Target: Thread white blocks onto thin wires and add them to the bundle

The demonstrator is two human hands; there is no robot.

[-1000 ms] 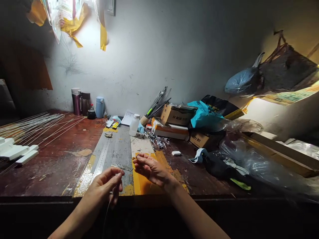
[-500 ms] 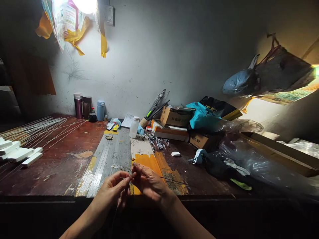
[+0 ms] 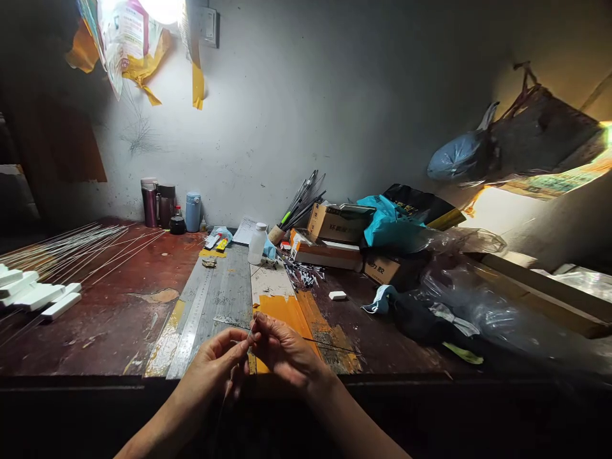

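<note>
Fingertips together, my left hand (image 3: 215,360) and my right hand (image 3: 289,354) meet just above the table's front edge. Both pinch one thin, pale rod (image 3: 250,329), whose lower part runs faintly down below my left hand. Its upper end is hidden by my right fingers, and I cannot make out anything smaller there. Behind my hands a thin dark rod (image 3: 335,347) lies across the tabletop, partly covered by them. Beneath them are a strip of orange tape (image 3: 282,312) and a grey board with a steel ruler (image 3: 195,325).
At left, white blocks (image 3: 41,296) hold down many thin rods (image 3: 90,245). A white bottle (image 3: 257,245) stands mid-table near scattered small black-and-white pieces (image 3: 308,277). One white block (image 3: 337,296) lies to the right, before boxes (image 3: 335,223) and plastic bags (image 3: 478,299).
Almost nothing differs. My hands keep the same pinch on the thin rod, with only a very slight shift of the fingers.
</note>
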